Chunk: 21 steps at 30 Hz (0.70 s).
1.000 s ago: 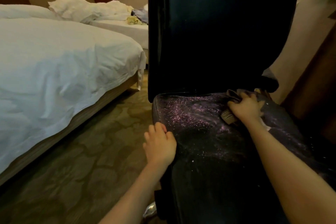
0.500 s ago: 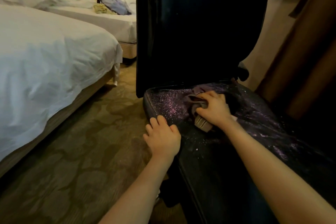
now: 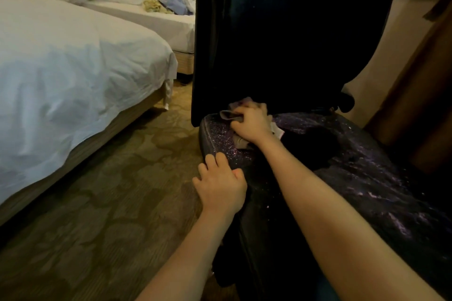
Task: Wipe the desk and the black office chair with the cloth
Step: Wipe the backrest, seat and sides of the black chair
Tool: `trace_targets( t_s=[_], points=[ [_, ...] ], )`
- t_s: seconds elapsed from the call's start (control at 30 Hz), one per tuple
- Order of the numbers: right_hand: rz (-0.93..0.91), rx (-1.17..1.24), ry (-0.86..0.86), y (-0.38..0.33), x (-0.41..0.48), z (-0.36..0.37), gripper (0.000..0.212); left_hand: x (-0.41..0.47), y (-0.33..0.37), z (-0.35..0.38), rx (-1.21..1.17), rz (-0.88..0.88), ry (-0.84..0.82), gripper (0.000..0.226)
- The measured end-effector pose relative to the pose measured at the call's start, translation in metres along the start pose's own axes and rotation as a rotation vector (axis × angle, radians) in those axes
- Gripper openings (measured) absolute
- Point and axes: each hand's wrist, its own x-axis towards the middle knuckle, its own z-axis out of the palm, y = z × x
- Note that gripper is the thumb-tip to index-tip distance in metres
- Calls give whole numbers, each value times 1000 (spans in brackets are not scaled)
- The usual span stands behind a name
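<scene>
The black office chair [image 3: 288, 32] fills the middle and right, with its tall backrest upright and its worn, flaking seat [image 3: 367, 178] below. My right hand [image 3: 252, 122] grips a crumpled greyish cloth [image 3: 230, 115] and presses it on the seat's back left corner, just under the backrest. My left hand [image 3: 220, 183] rests on the seat's left edge, fingers curled over the rim. The desk is not in view.
A white-sheeted bed [image 3: 68, 68] stands close on the left, with a second bed [image 3: 151, 17] carrying clothes behind it. Patterned carpet [image 3: 110, 203] runs between bed and chair. A brown wooden panel [image 3: 425, 80] stands at the right, behind the chair.
My right hand has dragged the cloth leftward along the back of the seat, from the right side to the left corner. My left hand has stayed on the seat's edge.
</scene>
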Motion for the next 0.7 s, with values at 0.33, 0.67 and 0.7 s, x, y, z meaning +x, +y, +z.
trace_targets(
  t_s=[0.33, 0.67, 0.7],
  points=[
    [-10, 58, 43, 71, -11, -15, 54, 14, -2, -11, -8, 23, -147, 34],
    [41, 102, -39, -29, 46, 18, 43, 24, -6, -3, 89, 44, -108, 35],
    [4, 86, -47, -47, 46, 24, 40, 24, -6, -2, 98, 42, -109, 36]
  ],
)
